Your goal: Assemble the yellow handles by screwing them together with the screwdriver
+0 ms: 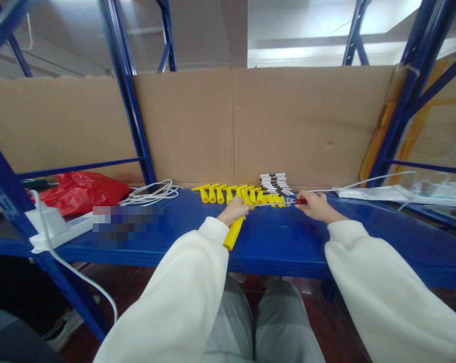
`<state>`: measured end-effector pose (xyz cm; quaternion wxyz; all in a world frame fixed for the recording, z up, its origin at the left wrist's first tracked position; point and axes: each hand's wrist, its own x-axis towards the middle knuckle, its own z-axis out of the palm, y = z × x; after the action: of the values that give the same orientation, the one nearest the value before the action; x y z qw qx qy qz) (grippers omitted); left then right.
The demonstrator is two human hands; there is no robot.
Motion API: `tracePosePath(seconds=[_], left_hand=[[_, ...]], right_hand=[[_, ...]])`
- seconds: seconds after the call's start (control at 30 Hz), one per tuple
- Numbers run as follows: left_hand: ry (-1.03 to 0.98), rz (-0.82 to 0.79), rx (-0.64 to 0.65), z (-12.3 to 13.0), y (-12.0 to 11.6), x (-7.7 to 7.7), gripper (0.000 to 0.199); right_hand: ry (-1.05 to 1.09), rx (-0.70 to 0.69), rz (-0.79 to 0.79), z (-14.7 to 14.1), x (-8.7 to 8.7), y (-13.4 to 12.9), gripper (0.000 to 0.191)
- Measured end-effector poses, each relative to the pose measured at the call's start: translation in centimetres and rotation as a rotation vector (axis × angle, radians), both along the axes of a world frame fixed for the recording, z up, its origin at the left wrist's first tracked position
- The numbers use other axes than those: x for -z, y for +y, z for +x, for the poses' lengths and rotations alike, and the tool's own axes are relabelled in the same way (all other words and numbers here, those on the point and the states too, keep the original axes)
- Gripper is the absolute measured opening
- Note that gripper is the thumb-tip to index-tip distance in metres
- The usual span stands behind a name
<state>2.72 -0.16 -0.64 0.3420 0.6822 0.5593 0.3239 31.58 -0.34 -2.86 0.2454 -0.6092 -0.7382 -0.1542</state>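
My left hand (233, 210) is closed around a yellow plastic piece (234, 235) with a thick tubular handle. The piece is tilted, its round end towards me. In my right hand (317, 206) is a screwdriver with a red handle (301, 201), fingers wrapped round it. Its metal shaft (270, 203) points left and reaches the upper part of the yellow piece; whether the tip sits in a screw is too small to tell. Just behind, several similar yellow pieces (220, 194) lie in a row. Small metal bits (289, 200) lie near the screwdriver.
White-and-black strips (273, 182) are stacked at the back of the blue shelf (284, 247), before a cardboard wall (288, 121). On the left are a red plastic bag (86, 191), coiled white cable (152, 193) and a power strip (67, 229). Another power strip (420, 200) lies right.
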Motion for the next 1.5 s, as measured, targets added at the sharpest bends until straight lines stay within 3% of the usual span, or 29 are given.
tracePosePath(seconds=[0.27,0.73,1.0,1.5], left_hand=[[0.114,0.018,-0.027,-0.2,-0.2,-0.2,0.019],[0.077,0.063,-0.008,-0.3,0.1,-0.1,0.023],[0.163,0.087,-0.045,-0.6,0.7,0.3,0.021],[0.193,0.108,-0.035,-1.0,0.7,0.0,0.016]], right_hand=[[-0.001,0.008,-0.064,-0.5,-0.3,-0.2,0.007],[-0.031,-0.044,-0.058,-0.7,-0.3,-0.4,0.009],[-0.048,-0.069,-0.042,-1.3,-0.4,-0.7,0.008],[-0.071,-0.147,-0.100,-2.4,-1.1,-1.9,0.019]])
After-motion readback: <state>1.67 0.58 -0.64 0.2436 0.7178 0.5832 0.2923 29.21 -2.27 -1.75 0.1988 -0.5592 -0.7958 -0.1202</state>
